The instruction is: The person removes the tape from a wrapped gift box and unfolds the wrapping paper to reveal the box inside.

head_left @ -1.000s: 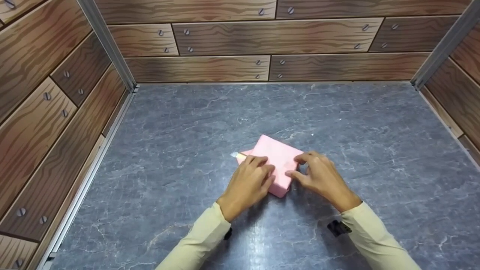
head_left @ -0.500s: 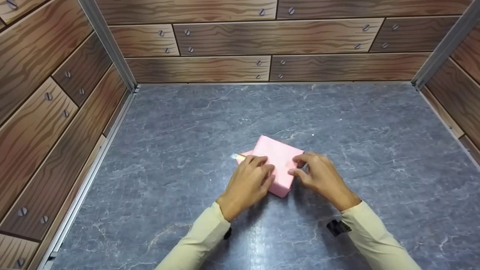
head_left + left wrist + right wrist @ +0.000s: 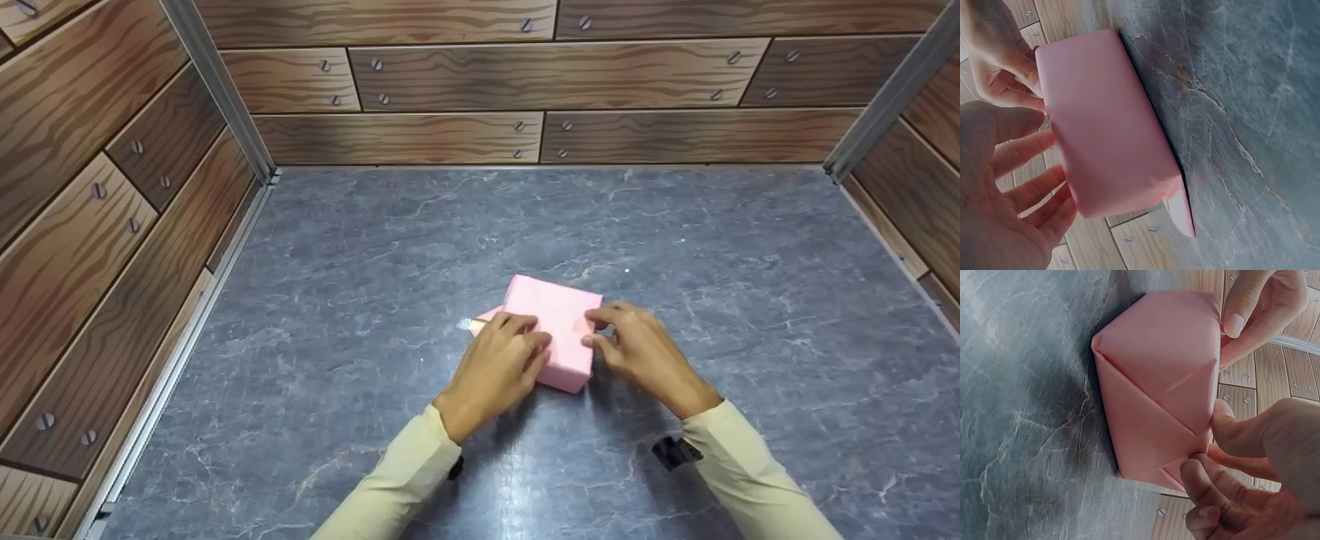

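Note:
A box wrapped in pink paper [image 3: 555, 319] lies flat on the grey marbled surface, turned at a slight angle. Its near right end, seen in the right wrist view, has folded paper flaps [image 3: 1140, 422]. On the far left side a loose pointed flap [image 3: 1179, 214] sticks out, bearing a shiny clear strip [image 3: 465, 324] that looks like tape. My left hand [image 3: 495, 367] rests its fingers loosely on the box's top. With thumb and fingers, my right hand [image 3: 645, 352] pinches the paper at the box's right edge.
Wood-patterned panels [image 3: 450, 75] wall in the back and both sides, with metal rails [image 3: 225, 90] at the corners. The grey marbled surface [image 3: 375, 225] spreads around the box. A small white speck [image 3: 627, 270] lies behind it.
Between the hands the box has turned slightly counterclockwise: its near corner moved right and the taped flap came nearer. Both hands stay in almost the same place.

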The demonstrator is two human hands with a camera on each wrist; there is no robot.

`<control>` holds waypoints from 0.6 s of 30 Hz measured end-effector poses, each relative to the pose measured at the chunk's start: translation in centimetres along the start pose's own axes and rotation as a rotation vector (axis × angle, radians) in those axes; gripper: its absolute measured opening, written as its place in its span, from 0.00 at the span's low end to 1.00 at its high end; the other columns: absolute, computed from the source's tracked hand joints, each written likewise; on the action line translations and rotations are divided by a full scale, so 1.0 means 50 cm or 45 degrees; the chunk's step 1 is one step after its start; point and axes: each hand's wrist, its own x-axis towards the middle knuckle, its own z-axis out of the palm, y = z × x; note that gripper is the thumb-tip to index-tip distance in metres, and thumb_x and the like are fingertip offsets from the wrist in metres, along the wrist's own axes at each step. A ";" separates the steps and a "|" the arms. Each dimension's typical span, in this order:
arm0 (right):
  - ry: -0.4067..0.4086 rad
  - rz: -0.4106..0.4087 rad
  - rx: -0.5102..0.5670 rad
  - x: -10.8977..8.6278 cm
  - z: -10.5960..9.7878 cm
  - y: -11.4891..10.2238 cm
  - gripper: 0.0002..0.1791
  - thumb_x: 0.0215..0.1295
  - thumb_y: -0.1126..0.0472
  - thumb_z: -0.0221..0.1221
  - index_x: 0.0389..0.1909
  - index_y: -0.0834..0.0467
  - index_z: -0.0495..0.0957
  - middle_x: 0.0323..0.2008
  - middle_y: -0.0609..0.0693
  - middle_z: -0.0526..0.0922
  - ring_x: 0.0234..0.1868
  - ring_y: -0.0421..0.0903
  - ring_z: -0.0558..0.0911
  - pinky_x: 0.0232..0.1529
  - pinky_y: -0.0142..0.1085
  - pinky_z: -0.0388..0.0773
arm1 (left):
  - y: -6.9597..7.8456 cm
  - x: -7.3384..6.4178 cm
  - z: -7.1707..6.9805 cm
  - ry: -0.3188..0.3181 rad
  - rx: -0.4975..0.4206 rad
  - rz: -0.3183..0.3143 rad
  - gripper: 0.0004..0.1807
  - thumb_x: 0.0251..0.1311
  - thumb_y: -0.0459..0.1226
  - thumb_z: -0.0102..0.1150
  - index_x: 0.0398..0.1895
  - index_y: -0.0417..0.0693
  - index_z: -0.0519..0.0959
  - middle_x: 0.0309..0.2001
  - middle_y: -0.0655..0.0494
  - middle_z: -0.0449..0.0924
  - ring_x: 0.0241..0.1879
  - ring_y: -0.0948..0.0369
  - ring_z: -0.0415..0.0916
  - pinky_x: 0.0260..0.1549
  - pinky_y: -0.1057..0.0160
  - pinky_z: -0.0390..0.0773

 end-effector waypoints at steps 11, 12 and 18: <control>-0.036 -0.016 0.026 -0.001 0.000 0.016 0.19 0.60 0.70 0.69 0.53 0.67 0.83 0.37 0.56 0.80 0.31 0.45 0.74 0.33 0.42 0.76 | -0.001 0.001 0.000 -0.026 -0.041 -0.021 0.10 0.69 0.41 0.61 0.45 0.47 0.86 0.55 0.46 0.83 0.58 0.52 0.76 0.63 0.56 0.73; -0.042 -0.021 0.034 -0.001 0.000 0.018 0.20 0.60 0.70 0.69 0.54 0.67 0.82 0.38 0.56 0.80 0.31 0.45 0.74 0.33 0.42 0.77 | -0.001 0.002 0.000 -0.033 -0.048 -0.024 0.10 0.69 0.41 0.61 0.45 0.46 0.86 0.56 0.45 0.82 0.59 0.51 0.76 0.64 0.56 0.72; -0.089 -0.038 0.074 0.004 -0.002 0.029 0.21 0.60 0.71 0.67 0.55 0.67 0.81 0.39 0.57 0.80 0.33 0.44 0.75 0.35 0.41 0.78 | -0.001 0.003 0.000 -0.074 -0.091 -0.057 0.13 0.69 0.41 0.61 0.50 0.45 0.85 0.59 0.43 0.81 0.64 0.49 0.73 0.68 0.55 0.68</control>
